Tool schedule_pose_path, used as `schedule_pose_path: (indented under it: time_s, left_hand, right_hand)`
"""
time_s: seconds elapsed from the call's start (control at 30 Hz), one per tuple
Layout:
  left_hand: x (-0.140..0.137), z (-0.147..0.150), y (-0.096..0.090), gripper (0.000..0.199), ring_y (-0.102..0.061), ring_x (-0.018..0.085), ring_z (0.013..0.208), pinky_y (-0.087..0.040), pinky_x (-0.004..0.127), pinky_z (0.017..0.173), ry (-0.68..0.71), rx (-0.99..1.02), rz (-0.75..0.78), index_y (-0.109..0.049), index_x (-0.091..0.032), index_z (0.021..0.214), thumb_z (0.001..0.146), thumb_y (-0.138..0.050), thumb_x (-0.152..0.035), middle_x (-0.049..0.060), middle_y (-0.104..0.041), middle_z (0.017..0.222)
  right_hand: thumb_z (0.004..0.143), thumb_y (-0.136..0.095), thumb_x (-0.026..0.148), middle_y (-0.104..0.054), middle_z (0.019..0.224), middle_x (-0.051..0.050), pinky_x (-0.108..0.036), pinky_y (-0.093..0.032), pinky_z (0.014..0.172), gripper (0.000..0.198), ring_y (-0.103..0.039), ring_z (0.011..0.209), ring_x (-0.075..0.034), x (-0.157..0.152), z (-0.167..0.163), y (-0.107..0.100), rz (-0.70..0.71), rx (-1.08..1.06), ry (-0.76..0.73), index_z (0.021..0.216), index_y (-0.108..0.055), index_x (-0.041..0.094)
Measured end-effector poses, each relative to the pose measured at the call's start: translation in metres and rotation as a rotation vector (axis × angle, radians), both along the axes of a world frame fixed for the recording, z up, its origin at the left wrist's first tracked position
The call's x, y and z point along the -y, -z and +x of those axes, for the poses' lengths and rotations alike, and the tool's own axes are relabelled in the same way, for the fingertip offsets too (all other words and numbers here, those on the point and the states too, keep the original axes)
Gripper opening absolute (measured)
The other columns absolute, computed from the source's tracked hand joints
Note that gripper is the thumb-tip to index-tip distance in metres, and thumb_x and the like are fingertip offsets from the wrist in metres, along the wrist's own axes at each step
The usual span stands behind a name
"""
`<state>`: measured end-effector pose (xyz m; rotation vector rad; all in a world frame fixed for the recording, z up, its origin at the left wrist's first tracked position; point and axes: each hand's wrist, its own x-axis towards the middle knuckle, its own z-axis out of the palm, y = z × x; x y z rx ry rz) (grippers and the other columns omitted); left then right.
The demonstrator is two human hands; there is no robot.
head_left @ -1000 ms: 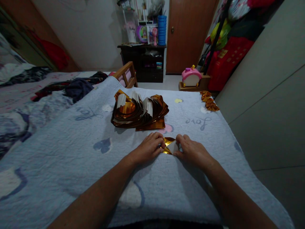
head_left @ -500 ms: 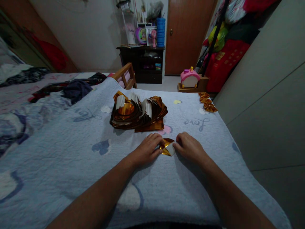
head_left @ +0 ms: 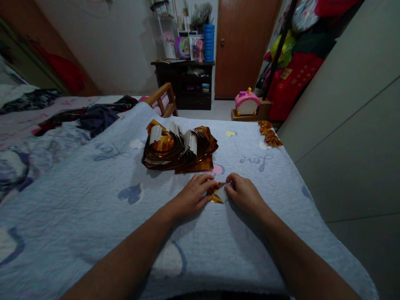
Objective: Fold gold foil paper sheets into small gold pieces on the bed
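Between my hands, on the blue bedspread [head_left: 103, 225], lies a small sheet of gold foil paper [head_left: 220, 195] with a whitish back, partly folded. My left hand [head_left: 196, 193] grips its left side, fingers and thumb closing on the edge. At the right end, my right hand [head_left: 245, 192] pinches the paper between thumb and fingers. Part of the sheet is hidden under the fingertips. Just beyond my hands sits a thick, curled stack of gold foil paper [head_left: 179, 150], with white backs showing among the layers.
Several crumpled or folded gold foil pieces [head_left: 269, 134] lie at the bed's far right corner. Dark clothes [head_left: 96, 118] are heaped at the left. Past the bed stand a wooden chair [head_left: 162, 100], a dark cabinet [head_left: 184, 83] and a pink toy [head_left: 247, 103]. A pale panel [head_left: 350, 125] rises at the right.
My right hand has moved slightly left, towards my left hand. The paper's upper flap, spread open before, is now folded in more between the fingers. The view has shifted a little.
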<state>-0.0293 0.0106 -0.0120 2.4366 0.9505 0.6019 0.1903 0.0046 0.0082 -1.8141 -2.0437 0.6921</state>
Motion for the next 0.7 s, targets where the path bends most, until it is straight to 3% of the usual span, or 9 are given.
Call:
schedule_pose_path:
  time_s: [0.17, 0.33, 0.47, 0.7]
  left_hand:
    - [0.001, 0.002, -0.001, 0.040, -0.048, 0.027, 0.127, -0.042, 0.049, 0.110, 0.025, -0.011, 0.012, -0.056, -0.021, 0.130, 0.091, -0.057, -0.013, 0.012, -0.059, 0.133]
    - [0.004, 0.006, -0.004, 0.029, -0.050, 0.026, 0.120, -0.043, 0.046, 0.106, 0.012, -0.046, 0.023, -0.060, -0.021, 0.123, 0.094, -0.057, -0.019, 0.011, -0.059, 0.130]
    - [0.006, 0.010, -0.004, 0.029, -0.051, 0.026, 0.117, -0.044, 0.046, 0.104, -0.019, -0.066, 0.036, -0.060, -0.021, 0.123, 0.094, -0.057, -0.023, 0.011, -0.058, 0.128]
    - [0.008, 0.014, -0.004, 0.049, -0.048, 0.028, 0.121, -0.042, 0.049, 0.107, -0.059, -0.109, 0.022, -0.048, -0.021, 0.138, 0.092, -0.060, -0.022, 0.012, -0.055, 0.134]
  right_hand:
    - [0.087, -0.057, 0.014, -0.072, 0.084, -0.004, -0.026, -0.039, 0.070, 0.019, -0.063, 0.076, -0.017, -0.003, -0.004, 0.003, 0.027, -0.062, 0.028, 0.102, -0.067, 0.018]
    - [0.087, -0.059, 0.015, -0.072, 0.086, -0.004, -0.026, -0.041, 0.072, 0.019, -0.064, 0.077, -0.017, -0.005, -0.009, 0.007, 0.103, -0.091, 0.055, 0.104, -0.067, 0.018]
    - [0.090, -0.059, 0.022, -0.073, 0.089, -0.007, -0.029, -0.040, 0.072, 0.020, -0.064, 0.080, -0.020, -0.005, -0.008, 0.006, 0.100, 0.011, 0.087, 0.108, -0.067, 0.017]
    - [0.090, -0.060, 0.028, -0.072, 0.082, -0.008, -0.030, -0.032, 0.065, 0.015, -0.061, 0.075, -0.020, -0.003, -0.003, -0.002, 0.042, 0.141, 0.094, 0.081, -0.068, 0.018]
